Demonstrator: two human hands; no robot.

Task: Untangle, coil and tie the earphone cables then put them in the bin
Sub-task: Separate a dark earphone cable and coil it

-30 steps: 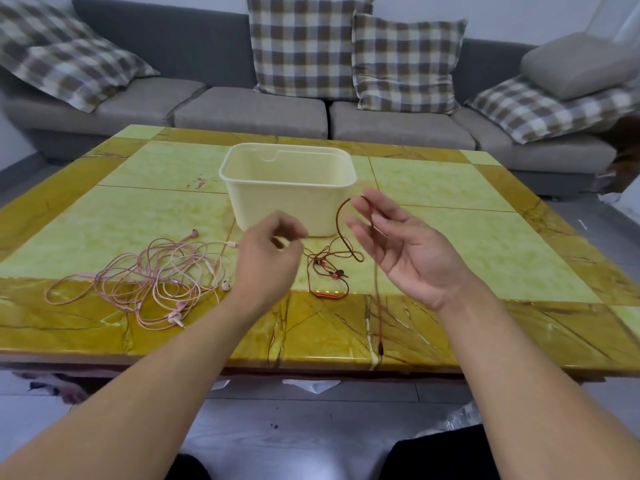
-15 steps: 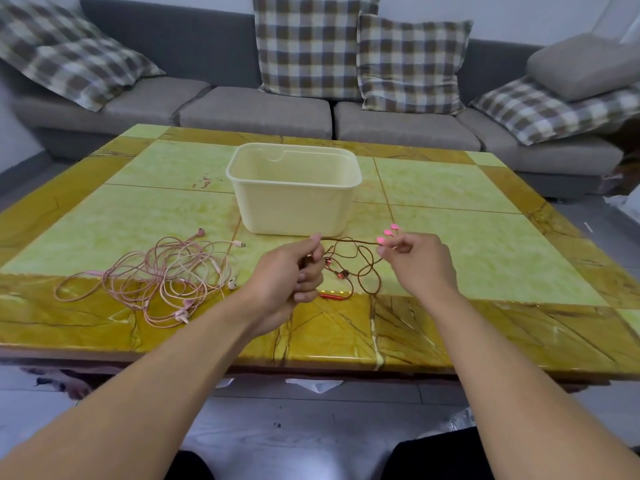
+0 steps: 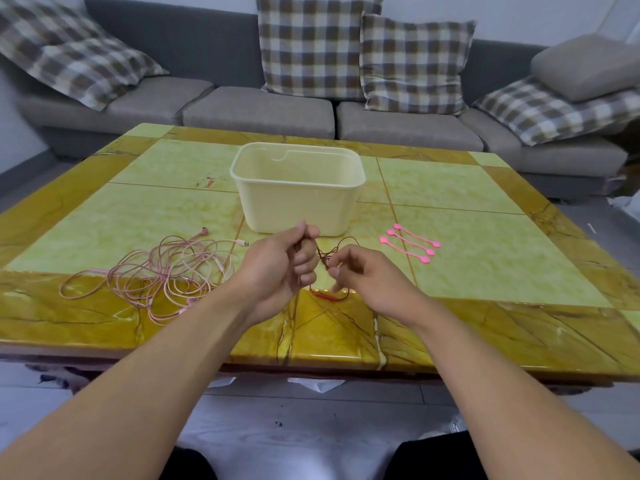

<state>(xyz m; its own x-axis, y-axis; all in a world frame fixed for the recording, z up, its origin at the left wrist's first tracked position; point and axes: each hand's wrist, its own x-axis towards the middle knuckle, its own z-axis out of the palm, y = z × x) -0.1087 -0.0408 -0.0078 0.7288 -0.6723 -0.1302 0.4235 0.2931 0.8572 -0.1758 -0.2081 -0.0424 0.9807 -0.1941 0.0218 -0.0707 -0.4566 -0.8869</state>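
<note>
1. The left hand (image 3: 280,268) was raised just above the near part of the table (image 3: 485,258), its fingers curled into a loose fist around part of the dark red earphone cable (image 3: 332,258).
2. The right hand (image 3: 370,278) sat close beside it, thumb and forefinger pinching the same cable at a small knot of strands between the two hands.
3. A thin loop of that cable arched up behind the right hand, just in front of the bin (image 3: 298,199); a lower stretch with a red inline piece lay on the table's yellow border beneath the hands.
4. How many turns the cable made inside the left fist could not be told, since the fingers hid it.
5. The cream plastic bin stood upright near the table's middle, its opening facing up.
6. The pink earphone cables (image 3: 162,271) lay in a loose tangled heap on the table to the left of the left hand, well apart from the bin, with one plug end pointing toward the left wrist.
7. Three pink cable ties (image 3: 410,242) lay side by side on the green panel to the right of the bin, apart from both hands.
8. A grey sofa (image 3: 259,109) with checked cushions (image 3: 317,43) stood behind the table.
</note>
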